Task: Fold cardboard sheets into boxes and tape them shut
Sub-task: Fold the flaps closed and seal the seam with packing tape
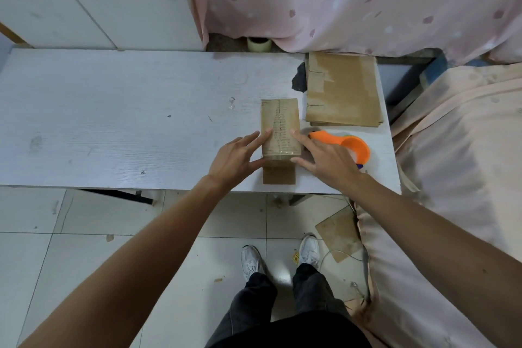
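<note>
My trousers (254, 305): dark, over the tiled floor (84, 248).
My left hand (234, 158): straight fingers pressing the box (279, 127) on its left side.
My right hand (324, 161): straight fingers touching its right side.
Box: on the white table (113, 121), beside the orange tape dispenser (353, 145).

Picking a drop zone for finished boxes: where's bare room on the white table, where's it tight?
Bare: white wood-grain table from its left edge to the left hand and small taped brown cardboard box, bar one clear scrap. Crowded: right end, where the stack of flat brown cardboard sheets, orange plastic tape dispenser and right hand sit close together.
</note>
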